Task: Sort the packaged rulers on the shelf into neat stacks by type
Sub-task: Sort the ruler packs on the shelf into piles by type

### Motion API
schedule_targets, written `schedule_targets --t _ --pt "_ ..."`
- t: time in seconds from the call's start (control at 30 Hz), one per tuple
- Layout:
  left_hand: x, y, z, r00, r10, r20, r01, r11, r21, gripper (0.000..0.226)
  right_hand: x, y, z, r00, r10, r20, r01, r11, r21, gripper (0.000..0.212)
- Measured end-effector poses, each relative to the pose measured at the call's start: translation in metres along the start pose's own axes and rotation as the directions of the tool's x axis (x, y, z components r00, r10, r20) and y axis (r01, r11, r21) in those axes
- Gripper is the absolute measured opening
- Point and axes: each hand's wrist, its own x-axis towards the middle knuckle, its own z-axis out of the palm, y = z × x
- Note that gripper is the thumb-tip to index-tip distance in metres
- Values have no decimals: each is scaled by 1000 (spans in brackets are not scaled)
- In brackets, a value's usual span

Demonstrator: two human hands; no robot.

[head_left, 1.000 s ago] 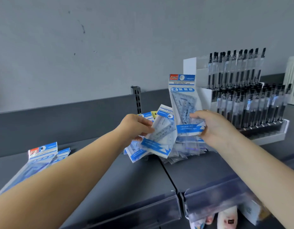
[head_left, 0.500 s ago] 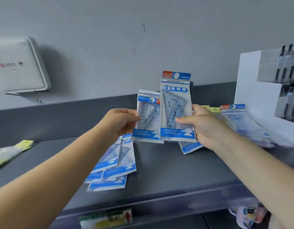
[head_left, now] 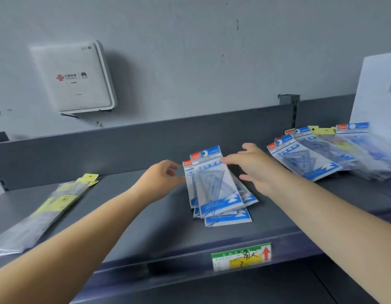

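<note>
head view, close, facing shelf (head_left: 146,220)

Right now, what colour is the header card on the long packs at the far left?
Yellow, on the long packs; the head view shows it, the only view.

Set-square packets (head_left: 216,189) are stacked on the shelf (head_left: 128,216) between the left hand (head_left: 159,178) and right hand (head_left: 254,167), touched at both sides. Long ruler packets (head_left: 52,207) lie well left of the hands; a fanned pile (head_left: 326,154) lies right of them. A label (head_left: 240,256) is fixed to the shelf edge, in front of the stack.
</note>
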Motion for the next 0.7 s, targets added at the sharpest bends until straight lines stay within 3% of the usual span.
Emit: schedule_targets --t 0.07,0.17,0.33,0.5,0.7 --pt "0 0 -3 997 79 -6 -78 994 73 37 0 2 0 996 -74 -44 70 993 -94 75" --pt "2 9 -2 988 151 -16 -149 983 111 29 -2 2 -8 981 -187 -43 168 947 -275 55" --pt "11 40 19 965 261 26 -259 932 254 32 -2 3 -41 942 -335 4 264 737 -623 40" --pt "17 87 59 933 351 82 -358 873 331 39 -3 6 -95 925 -380 20 199 437 -877 38" --pt "33 142 121 902 387 189 -431 811 397 43 5 13 -175 936 -347 -53 105 419 -902 31"
